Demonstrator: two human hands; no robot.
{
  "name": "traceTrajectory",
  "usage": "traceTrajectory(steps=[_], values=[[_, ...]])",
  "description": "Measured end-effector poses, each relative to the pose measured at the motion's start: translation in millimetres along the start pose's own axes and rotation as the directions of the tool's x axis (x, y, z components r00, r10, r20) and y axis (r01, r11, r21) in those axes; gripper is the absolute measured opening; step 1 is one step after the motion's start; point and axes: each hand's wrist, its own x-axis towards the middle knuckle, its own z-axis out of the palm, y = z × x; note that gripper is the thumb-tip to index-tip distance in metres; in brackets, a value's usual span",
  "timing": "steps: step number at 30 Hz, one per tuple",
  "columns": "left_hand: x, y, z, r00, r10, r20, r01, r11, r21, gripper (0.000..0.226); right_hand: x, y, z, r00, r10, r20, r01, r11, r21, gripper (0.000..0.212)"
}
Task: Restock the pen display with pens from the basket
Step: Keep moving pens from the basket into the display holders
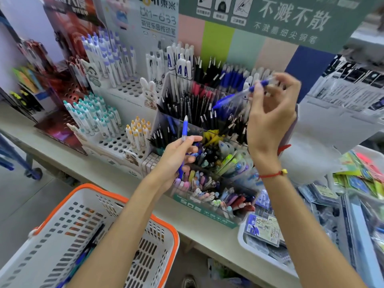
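Meanwhile, right hand fingers are pinching a blue pen; left hand is gripping another pen, risking slips onto the far display.

The pen display is standing on the tabletop, with the racks sitting to its left and a tray lying to its right. The basket is sitting below, before the tabletop, pens lying in it.

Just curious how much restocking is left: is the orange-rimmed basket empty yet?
Not empty. A few pens lie on the basket floor.
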Motion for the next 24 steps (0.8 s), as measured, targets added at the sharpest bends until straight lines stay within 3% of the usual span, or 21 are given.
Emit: traceTrajectory(steps=[3,8,13,19,24], values=[[3,2,3,0.999,0.021,0.037,-0.021,1.000,0.000,0.022,22,2,9,0.987,-0.161,-0.003,0.159,0.979,-0.124,0.021],[4,11,8,0.995,0.021,0.093,-0.019,0.999,-0.029,0.034,47,-3,23,0.965,-0.250,0.077,0.260,0.941,-0.215,0.025],[4,18,4,0.993,0.010,0.119,0.009,0.987,-0.159,0.035,70,-10,23,0.964,-0.160,0.211,0.228,0.907,-0.354,0.025],[4,17,-4,0.995,-0.001,0.104,0.014,0.992,-0.124,0.033,84,-11,18,0.972,-0.125,0.199,0.192,0.910,-0.367,0.024],[5,16,-4,0.994,-0.005,0.111,0.017,0.994,-0.112,0.033,88,-9,21,0.945,-0.093,0.315,0.214,0.902,-0.375,0.025]])
